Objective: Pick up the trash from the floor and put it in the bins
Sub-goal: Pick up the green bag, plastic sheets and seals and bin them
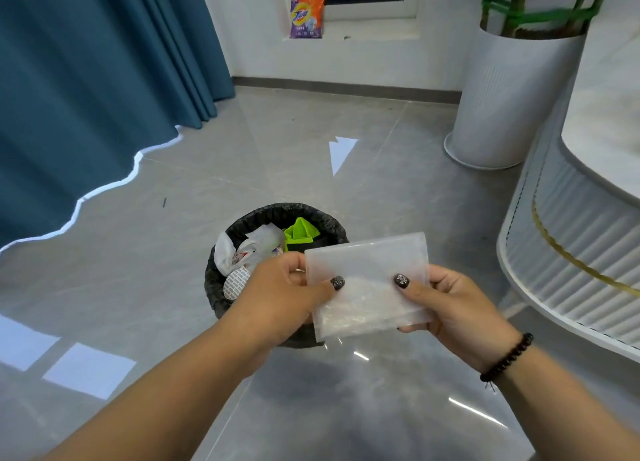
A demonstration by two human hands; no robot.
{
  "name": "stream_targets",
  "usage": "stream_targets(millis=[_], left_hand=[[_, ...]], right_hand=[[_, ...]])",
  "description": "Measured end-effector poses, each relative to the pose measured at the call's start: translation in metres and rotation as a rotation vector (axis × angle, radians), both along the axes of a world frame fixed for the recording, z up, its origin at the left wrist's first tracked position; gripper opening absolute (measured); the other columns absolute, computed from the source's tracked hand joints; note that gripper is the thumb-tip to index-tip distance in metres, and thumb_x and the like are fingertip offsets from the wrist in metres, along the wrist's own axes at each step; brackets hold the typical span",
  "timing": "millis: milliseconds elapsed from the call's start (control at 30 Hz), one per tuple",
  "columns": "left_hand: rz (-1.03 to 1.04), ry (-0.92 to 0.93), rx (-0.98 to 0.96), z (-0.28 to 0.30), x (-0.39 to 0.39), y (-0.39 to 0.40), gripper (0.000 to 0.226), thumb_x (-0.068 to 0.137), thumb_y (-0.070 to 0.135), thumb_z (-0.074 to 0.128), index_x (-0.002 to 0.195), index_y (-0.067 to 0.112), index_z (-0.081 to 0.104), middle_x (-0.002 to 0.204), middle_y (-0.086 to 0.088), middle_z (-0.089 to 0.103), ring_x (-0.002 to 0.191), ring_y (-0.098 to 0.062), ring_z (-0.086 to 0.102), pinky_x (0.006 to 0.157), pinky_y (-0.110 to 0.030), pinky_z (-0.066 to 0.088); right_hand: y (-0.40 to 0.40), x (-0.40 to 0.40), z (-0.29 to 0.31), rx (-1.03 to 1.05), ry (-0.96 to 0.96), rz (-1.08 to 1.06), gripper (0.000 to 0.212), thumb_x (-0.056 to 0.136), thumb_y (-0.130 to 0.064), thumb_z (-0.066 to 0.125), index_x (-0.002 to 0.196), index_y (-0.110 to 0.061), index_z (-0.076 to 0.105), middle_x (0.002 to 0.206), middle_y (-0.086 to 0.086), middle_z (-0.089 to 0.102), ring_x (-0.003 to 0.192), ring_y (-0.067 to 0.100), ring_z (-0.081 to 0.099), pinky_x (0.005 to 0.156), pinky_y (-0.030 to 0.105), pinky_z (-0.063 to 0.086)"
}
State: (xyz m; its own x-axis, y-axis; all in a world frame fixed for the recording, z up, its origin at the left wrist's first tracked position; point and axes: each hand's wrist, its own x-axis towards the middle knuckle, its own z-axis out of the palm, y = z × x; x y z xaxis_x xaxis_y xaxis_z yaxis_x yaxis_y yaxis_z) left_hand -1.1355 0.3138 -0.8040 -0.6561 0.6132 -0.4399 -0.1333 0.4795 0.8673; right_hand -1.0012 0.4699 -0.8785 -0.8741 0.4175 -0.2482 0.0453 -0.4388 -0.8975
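Note:
A folded clear plastic bag (369, 284) is held flat in front of me, just above the near right rim of a round bin lined with a black bag (277, 212). My left hand (287, 294) pinches its left edge, thumb on top. My right hand (457, 304) pinches its right side, thumb on top, with a dark bead bracelet on the wrist. Inside the bin lie white wrappers (249, 249) and a bright green piece (299, 233).
A blue curtain (86, 79) hangs along the left down to the glossy grey tile floor (242, 148). A tall white planter (512, 93) stands at the back right. A round white ribbed table (581, 252) is close on the right. A detergent bag (307, 15) sits on the far sill.

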Motion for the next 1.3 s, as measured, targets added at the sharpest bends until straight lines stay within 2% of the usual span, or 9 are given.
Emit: stream_targets(millis=[167, 300, 533, 700, 833, 967, 1067, 1133, 1300], left_hand=[[-0.111, -0.132, 0.016, -0.003, 0.014, -0.006, 0.021, 0.099, 0.015, 0.045, 0.110, 0.023, 0.061, 0.095, -0.004, 0.076, 0.076, -0.032, 0.073, 0.063, -0.032, 0.058], [-0.108, -0.230, 0.141, 0.006, 0.011, -0.008, 0.029, 0.096, 0.003, 0.042, 0.111, 0.018, 0.063, 0.088, -0.008, 0.074, 0.068, -0.030, 0.071, 0.055, -0.026, 0.051], [-0.172, -0.362, 0.222, 0.019, 0.005, 0.001, 0.047, 0.083, 0.004, 0.026, 0.093, 0.003, 0.072, 0.092, -0.022, 0.072, 0.077, -0.035, 0.071, 0.060, -0.027, 0.054], [-0.212, -0.286, 0.132, 0.017, 0.005, 0.008, 0.046, 0.077, 0.034, 0.056, 0.100, -0.003, 0.069, 0.093, -0.022, 0.073, 0.080, -0.035, 0.072, 0.060, -0.027, 0.054], [-0.148, -0.062, 0.062, 0.012, 0.013, 0.013, 0.024, 0.086, 0.005, 0.063, 0.109, 0.011, 0.068, 0.092, -0.010, 0.075, 0.075, -0.027, 0.074, 0.061, -0.023, 0.057], [-0.110, -0.076, 0.116, 0.005, 0.017, 0.017, 0.061, 0.089, -0.003, 0.059, 0.131, 0.037, 0.045, 0.093, -0.007, 0.076, 0.076, -0.025, 0.074, 0.069, -0.027, 0.058], [-0.149, -0.073, 0.108, 0.007, 0.020, 0.015, 0.033, 0.090, -0.007, 0.050, 0.109, 0.013, 0.067, 0.096, -0.013, 0.074, 0.078, -0.024, 0.074, 0.067, -0.024, 0.060], [-0.151, -0.115, 0.102, 0.004, 0.021, 0.012, 0.025, 0.089, -0.005, 0.049, 0.094, 0.006, 0.072, 0.092, -0.015, 0.074, 0.081, -0.025, 0.074, 0.072, -0.027, 0.060], [-0.187, -0.234, 0.110, 0.005, 0.017, 0.009, 0.015, 0.072, 0.010, 0.077, 0.084, 0.002, 0.071, 0.091, -0.018, 0.074, 0.085, -0.026, 0.073, 0.070, -0.030, 0.061]], right_hand=[[-0.007, 0.007, 0.008, -0.049, 0.040, 0.040, 0.027, 0.074, -0.023, 0.071, 0.094, -0.005, 0.071, 0.080, 0.021, 0.068, 0.049, 0.026, 0.061, 0.043, 0.024, 0.051], [-0.005, 0.015, 0.010, -0.288, 0.140, 0.107, 0.054, 0.048, -0.017, 0.090, 0.097, -0.002, 0.071, 0.076, 0.025, 0.065, 0.046, 0.029, 0.062, 0.042, 0.028, 0.053], [0.001, 0.015, 0.011, -0.421, 0.167, 0.034, 0.046, 0.026, -0.012, 0.086, 0.067, 0.004, 0.071, 0.068, 0.023, 0.065, 0.056, 0.032, 0.066, 0.044, 0.029, 0.056], [0.008, 0.022, 0.009, -0.314, 0.122, 0.004, 0.052, 0.037, -0.029, 0.086, 0.071, 0.007, 0.071, 0.082, 0.018, 0.067, 0.067, 0.032, 0.066, 0.048, 0.029, 0.057], [0.011, 0.028, 0.010, -0.135, 0.037, 0.034, 0.056, 0.043, -0.018, 0.093, 0.095, -0.006, 0.073, 0.094, 0.017, 0.068, 0.077, 0.033, 0.070, 0.051, 0.028, 0.058], [0.014, 0.032, 0.009, -0.015, -0.021, 0.037, 0.059, 0.057, -0.005, 0.078, 0.113, -0.022, 0.067, 0.105, 0.015, 0.070, 0.082, 0.039, 0.070, 0.053, 0.028, 0.058], [0.014, 0.035, 0.012, 0.043, 0.004, 0.063, 0.037, 0.056, -0.013, 0.083, 0.092, -0.012, 0.075, 0.089, 0.020, 0.071, 0.066, 0.029, 0.070, 0.048, 0.023, 0.054], [0.013, 0.037, 0.013, 0.070, 0.007, 0.032, 0.016, 0.069, 0.002, 0.070, 0.080, -0.008, 0.076, 0.076, 0.019, 0.070, 0.056, 0.024, 0.067, 0.045, 0.021, 0.051], [0.008, 0.039, 0.010, 0.108, 0.017, 0.020, 0.037, 0.081, 0.020, 0.051, 0.077, -0.005, 0.077, 0.099, 0.016, 0.072, 0.062, 0.024, 0.068, 0.053, 0.022, 0.056]])
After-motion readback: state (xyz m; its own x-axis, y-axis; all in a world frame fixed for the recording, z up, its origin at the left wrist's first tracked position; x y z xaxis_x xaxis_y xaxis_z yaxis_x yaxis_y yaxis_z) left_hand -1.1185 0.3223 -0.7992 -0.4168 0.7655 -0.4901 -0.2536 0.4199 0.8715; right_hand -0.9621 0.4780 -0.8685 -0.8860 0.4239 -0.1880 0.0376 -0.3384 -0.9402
